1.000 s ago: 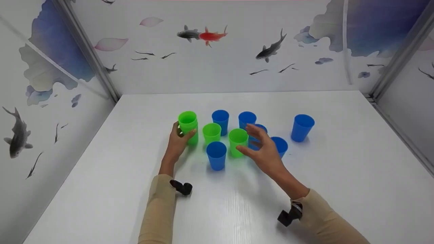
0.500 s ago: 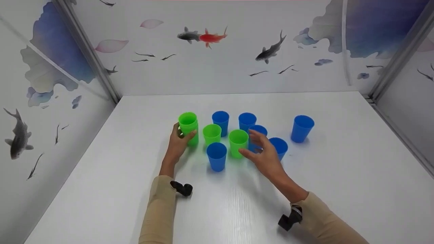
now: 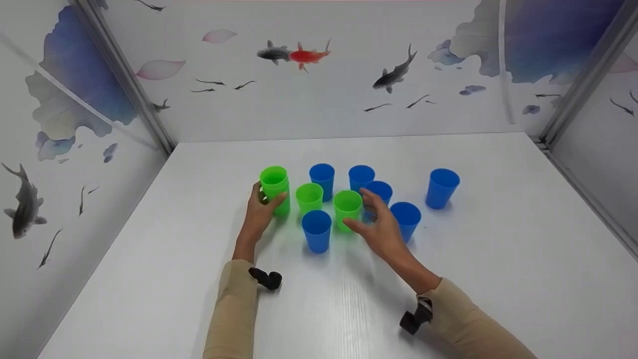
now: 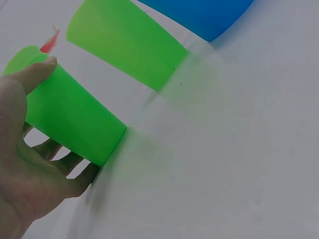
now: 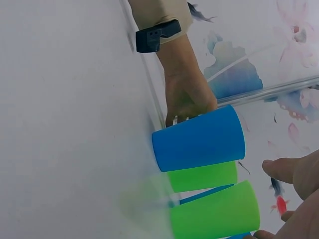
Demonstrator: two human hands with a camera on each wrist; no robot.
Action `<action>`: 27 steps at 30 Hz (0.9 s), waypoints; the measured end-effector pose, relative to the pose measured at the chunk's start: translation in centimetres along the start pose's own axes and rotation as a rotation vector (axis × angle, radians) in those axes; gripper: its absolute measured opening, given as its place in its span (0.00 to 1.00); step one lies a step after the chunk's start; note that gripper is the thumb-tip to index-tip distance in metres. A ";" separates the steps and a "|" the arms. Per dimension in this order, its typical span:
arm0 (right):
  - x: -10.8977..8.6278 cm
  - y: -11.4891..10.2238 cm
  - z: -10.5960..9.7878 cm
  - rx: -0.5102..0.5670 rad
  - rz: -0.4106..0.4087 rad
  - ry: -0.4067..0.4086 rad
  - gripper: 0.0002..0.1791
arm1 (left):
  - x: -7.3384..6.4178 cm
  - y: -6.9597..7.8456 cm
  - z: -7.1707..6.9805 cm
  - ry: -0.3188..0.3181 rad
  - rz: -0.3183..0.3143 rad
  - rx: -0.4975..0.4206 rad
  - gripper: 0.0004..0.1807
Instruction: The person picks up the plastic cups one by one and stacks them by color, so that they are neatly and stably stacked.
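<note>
My left hand (image 3: 260, 212) grips a stack of green cups (image 3: 282, 205), nested one in another, upright on the table; the thumb lies on the near side and the fingers wrap behind. My right hand (image 3: 384, 229) is held beside a green cup (image 3: 344, 212), thumb and fingers spread at its right side. In the right wrist view, the thumb (image 5: 281, 170) stands apart from that green cup (image 5: 217, 214), while other fingertips overlap its edge. Another green cup (image 3: 309, 197) stands between the stack and this one, with a blue cup (image 3: 317, 234) in front.
Two blue cups, a left one (image 3: 326, 174) and a right one (image 3: 361, 174), stand behind the green ones. Two more blue cups, one farther (image 3: 381, 189) and one nearer (image 3: 408, 222), are partly behind my right hand. A separate blue cup (image 3: 442, 188) stands farther right on the white table (image 3: 498, 239).
My right hand has moved slightly left, its thumb now overlapping the green cup, and more of the blue cup behind it shows. My left hand keeps its grip on the stack.
</note>
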State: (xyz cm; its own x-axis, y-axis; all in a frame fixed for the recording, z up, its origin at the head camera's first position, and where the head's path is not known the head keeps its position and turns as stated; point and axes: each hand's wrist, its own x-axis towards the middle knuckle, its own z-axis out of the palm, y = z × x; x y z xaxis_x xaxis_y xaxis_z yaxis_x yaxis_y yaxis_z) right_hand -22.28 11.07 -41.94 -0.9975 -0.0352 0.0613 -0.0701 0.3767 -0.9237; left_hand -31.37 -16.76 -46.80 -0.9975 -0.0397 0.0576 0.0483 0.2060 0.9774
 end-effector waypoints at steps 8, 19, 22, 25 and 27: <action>1.1 -0.1 1.1 -0.023 0.039 -0.006 0.42 | -0.1 -0.1 -0.1 0.005 -0.023 0.016 0.46; 3.1 0.6 2.2 0.005 0.103 -0.021 0.43 | -0.1 -0.2 0.0 0.013 -0.011 0.004 0.46; 3.4 0.7 2.5 -0.017 0.112 -0.013 0.45 | -0.1 -0.2 0.0 0.011 -0.011 0.010 0.45; 3.5 0.7 2.7 -0.036 0.117 0.003 0.46 | 0.0 -0.1 0.0 0.011 -0.012 0.014 0.45; 3.6 0.6 2.8 -0.038 0.124 0.013 0.45 | 0.0 -0.1 0.0 0.012 -0.012 0.014 0.45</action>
State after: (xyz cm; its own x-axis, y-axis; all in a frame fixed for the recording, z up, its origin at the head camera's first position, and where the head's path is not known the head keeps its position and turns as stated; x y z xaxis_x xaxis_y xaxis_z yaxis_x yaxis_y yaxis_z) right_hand -25.90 8.58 -43.36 -0.9985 0.0254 -0.0475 0.0537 0.4125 -0.9094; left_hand -31.40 -16.82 -46.86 -0.9973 -0.0542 0.0489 0.0359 0.2194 0.9750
